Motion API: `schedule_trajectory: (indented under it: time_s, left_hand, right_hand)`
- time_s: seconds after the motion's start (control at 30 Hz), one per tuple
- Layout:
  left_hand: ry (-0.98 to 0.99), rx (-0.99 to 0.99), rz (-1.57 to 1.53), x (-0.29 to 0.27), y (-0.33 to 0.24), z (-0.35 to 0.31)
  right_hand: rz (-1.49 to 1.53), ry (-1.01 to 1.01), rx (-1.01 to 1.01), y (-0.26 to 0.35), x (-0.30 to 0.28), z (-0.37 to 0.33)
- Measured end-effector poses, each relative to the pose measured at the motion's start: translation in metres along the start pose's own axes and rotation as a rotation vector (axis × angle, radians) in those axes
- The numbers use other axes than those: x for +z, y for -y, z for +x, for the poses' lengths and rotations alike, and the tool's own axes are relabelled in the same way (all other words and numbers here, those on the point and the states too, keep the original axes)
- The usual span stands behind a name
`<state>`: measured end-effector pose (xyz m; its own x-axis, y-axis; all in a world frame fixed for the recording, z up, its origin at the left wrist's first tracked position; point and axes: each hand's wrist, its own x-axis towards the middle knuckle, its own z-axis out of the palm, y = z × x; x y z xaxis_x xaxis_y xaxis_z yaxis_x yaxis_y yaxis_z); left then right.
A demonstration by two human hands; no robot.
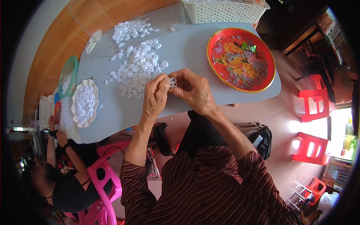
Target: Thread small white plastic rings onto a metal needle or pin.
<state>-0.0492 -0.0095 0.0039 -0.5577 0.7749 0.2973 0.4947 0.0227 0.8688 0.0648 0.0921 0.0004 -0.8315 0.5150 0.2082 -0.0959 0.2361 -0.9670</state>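
Over the near edge of the grey-blue table, my right hand point(195, 93) pinches a small white plastic piece with dark round holes point(173, 83) between thumb and forefinger. My left hand point(156, 91) is closed against the left end of the same piece, its fingers curled; whether anything else is in it is hidden. Just beyond my hands spreads a loose pile of small white plastic parts point(144, 62), some with holes. To the right lies a round red floral tray point(273, 71) with a gold rim, strewn with small grey metal pins or screws and holding a green wrapper point(248, 47).
A scalloped white dish point(96, 102) of white parts and a green basket point(76, 67) stand at the left. A white perforated basket point(227, 14) is at the back. Another person point(75, 183) in black sits lower left by a pink chair point(98, 174). Red stools point(313, 150) stand right.
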Motion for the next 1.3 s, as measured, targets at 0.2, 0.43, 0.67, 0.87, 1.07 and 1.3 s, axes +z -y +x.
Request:
schedule_trajectory:
  time_s: [0.2,0.43,0.67,0.87,1.07,1.3]
  left_hand:
    - [-0.023,0.002,-0.007,0.001,-0.001,-0.001]
    - [-0.07,0.083,0.036,0.005,-0.001,-0.003]
    - [-0.074,0.119,0.049,0.007,-0.006,-0.003]
    - [-0.067,0.136,0.042,0.007,-0.002,-0.002]
    - [-0.046,0.126,0.061,0.006,-0.003,-0.002]
    - [-0.015,0.058,0.022,0.004,0.0,0.0]
  right_hand:
    - [0.1,0.037,0.034,-0.003,-0.001,0.001]
    - [0.199,-0.012,-0.002,-0.006,0.001,0.001]
    - [0.447,-0.016,0.014,-0.011,0.0,0.003]
    - [0.425,0.001,0.082,0.001,-0.003,0.0]
    - [0.447,0.008,0.069,-0.003,-0.002,0.0]
    - [0.366,0.01,0.063,-0.007,-0.001,0.001]
